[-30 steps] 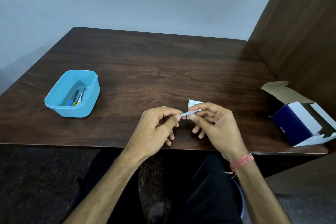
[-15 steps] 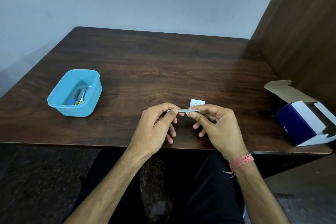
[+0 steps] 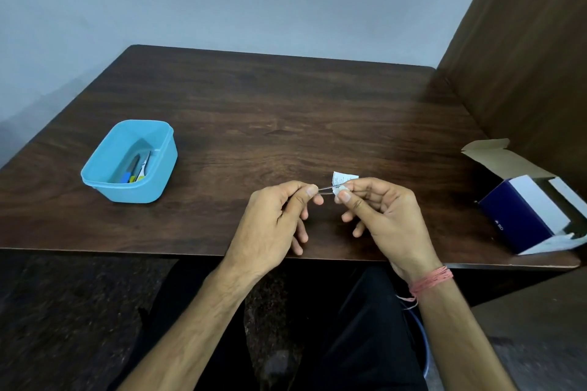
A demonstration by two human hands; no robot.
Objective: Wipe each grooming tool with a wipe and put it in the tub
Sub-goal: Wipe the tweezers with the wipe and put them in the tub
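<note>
Above the table's front edge, my left hand (image 3: pixel 279 216) pinches one end of a thin metal tool (image 3: pixel 324 189), which looks like tweezers. My right hand (image 3: pixel 381 216) pinches a small white wipe (image 3: pixel 341 190) around the tool's other end. A white sachet (image 3: pixel 343 178) sticks up just behind my right fingers. The blue plastic tub (image 3: pixel 165 149) stands at the left of the table. A few grooming tools (image 3: pixel 138 168) with blue and yellow handles lie inside it.
An open dark-blue and white cardboard box (image 3: pixel 527 216) lies at the table's right front corner. A brown wooden panel (image 3: pixel 524 57) rises along the right side. The wooden table (image 3: pixel 270 111) spreads between tub and box.
My hands have drawn slightly apart, so more of the thin metal tool shows between them. The wipe now sits bunched at my right fingertips.
</note>
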